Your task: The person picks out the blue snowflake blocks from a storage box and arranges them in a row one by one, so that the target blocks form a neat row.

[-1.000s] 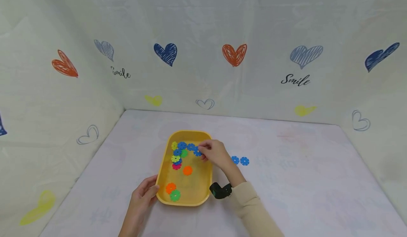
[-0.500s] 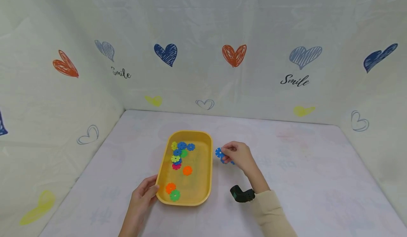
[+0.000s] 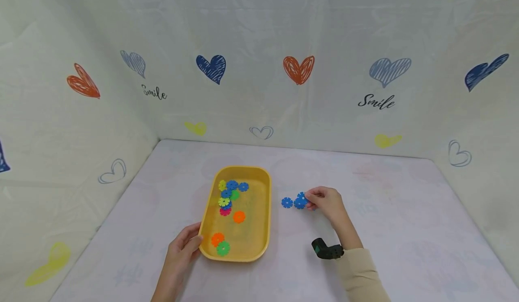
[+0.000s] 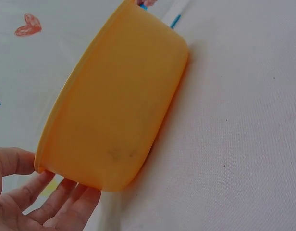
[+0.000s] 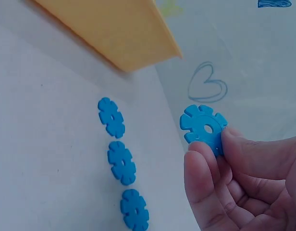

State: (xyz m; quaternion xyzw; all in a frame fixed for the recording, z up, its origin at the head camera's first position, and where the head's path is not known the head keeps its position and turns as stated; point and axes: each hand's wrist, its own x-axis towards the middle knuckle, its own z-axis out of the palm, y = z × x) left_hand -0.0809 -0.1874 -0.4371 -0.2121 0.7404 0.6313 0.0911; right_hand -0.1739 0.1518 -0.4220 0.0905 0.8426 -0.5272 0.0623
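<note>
Blue notched disc, flower-shaped with a hole in its middle, is pinched between the thumb and fingers of a person's right hand. It is held clear of the table, its flat face turned upright, and shows beyond the fingertips. Three more blue discs lie flat in a row on the table; seen from the head, the row begins to the left of this pinch and ends under the fingertips, where the third is mostly hidden.

Farther left of the pinch stands a yellow tray. The left hand grips its near left corner, thumb at the rim and fingers against the outer wall. Just inside the tray from that grip lie an orange disc and a green disc, touching. A second orange disc lies farther away, and beyond it is a cluster of blue, yellow, green and pink discs.

Below the right hand are a black wrist device and a beige sleeve.
</note>
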